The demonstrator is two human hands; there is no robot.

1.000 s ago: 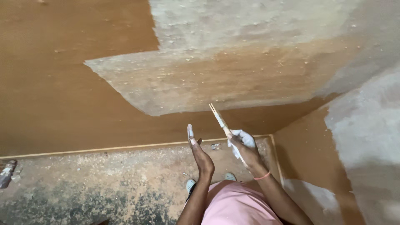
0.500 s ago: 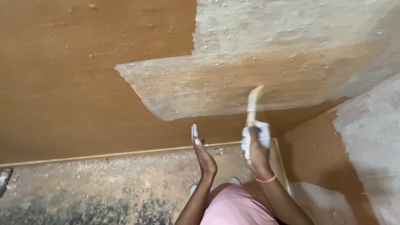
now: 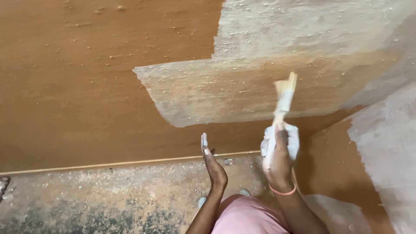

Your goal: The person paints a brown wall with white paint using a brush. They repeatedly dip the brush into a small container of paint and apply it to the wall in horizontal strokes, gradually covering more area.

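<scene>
1. Two hands in view, low centre-right, in front of an orange-brown wall (image 3: 78, 99).
2. R hand (image 3: 279, 162): grip closed round the handle of a scraper (image 3: 284, 97), plus a white cloth (image 3: 294, 138) bunched under the fingers; blade points up at the wall, tip blurred.
3. L hand (image 3: 213, 167): open, flat, fingers straight up (white smear on fingertips), holding nothing, just left of the R hand, not touching it.
4. Scraped pale patch (image 3: 242, 93) sits above both hands.
5. Dusty floor (image 3: 86, 199) below; thin trim strip at wall base.
</scene>
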